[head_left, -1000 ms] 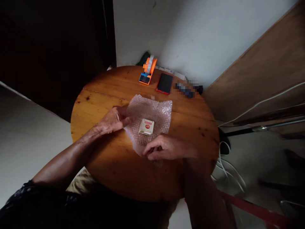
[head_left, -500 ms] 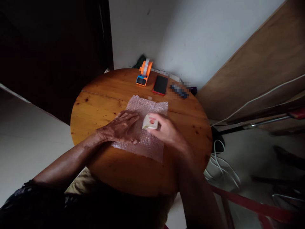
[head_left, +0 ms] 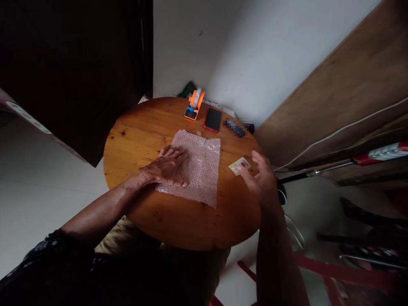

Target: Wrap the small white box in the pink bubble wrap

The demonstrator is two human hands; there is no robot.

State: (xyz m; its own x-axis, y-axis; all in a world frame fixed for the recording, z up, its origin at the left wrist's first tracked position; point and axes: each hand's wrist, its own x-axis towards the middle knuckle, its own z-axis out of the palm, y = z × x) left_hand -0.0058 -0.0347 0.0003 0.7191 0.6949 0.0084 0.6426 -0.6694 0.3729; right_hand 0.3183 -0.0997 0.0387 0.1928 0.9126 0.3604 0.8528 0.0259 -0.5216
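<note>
A sheet of bubble wrap (head_left: 199, 168) lies flat on the round wooden table (head_left: 149, 131). My left hand (head_left: 167, 168) rests palm down on the sheet's left part, fingers stretched out. My right hand (head_left: 261, 180) is at the table's right edge and holds a small pale box with a red mark (head_left: 239, 165) between thumb and fingers, clear of the bubble wrap.
At the table's far side lie an orange tape dispenser (head_left: 194, 105), a dark phone with a red rim (head_left: 213, 120) and a dark blurred object (head_left: 235, 127). A wooden board (head_left: 334, 93) leans at the right. White cables (head_left: 295, 229) hang by the floor.
My right hand picked the small box off the bubble wrap and carried it right to the table's edge. My left hand went from gripping the sheet's edge to lying flat on it.
</note>
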